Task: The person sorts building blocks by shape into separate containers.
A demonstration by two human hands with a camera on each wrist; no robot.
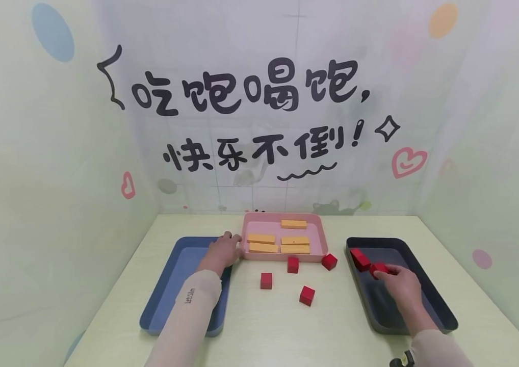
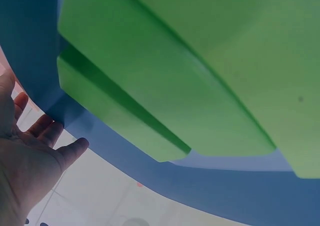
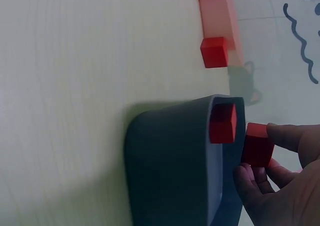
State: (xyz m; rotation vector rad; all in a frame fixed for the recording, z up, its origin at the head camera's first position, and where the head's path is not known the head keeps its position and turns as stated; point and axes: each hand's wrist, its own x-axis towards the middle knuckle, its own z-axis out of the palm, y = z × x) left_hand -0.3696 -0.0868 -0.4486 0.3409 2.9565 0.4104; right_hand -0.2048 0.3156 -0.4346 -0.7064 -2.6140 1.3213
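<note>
Lettering [image 1: 281, 84] reads "吃饱喝饱,快乐不倒!"; right grip [image 1: 404, 288] pinches a red block [image 1: 378, 268].

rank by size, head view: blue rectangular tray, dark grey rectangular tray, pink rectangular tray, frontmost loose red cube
1. Blue tray and dark grey tray: too alike to rank
2. Pink tray
3. Frontmost red cube

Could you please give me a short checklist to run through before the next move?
1. Right hand has a secure-looking grip on a red block: ok, it is pinched.
2. Held block touching the dark tray: cannot tell.
3. Left hand free of blocks: ok.
4. Table clear of loose red cubes: not ok, four lie there.
5. Yellow blocks inside the pink tray: ok, five show.
</note>
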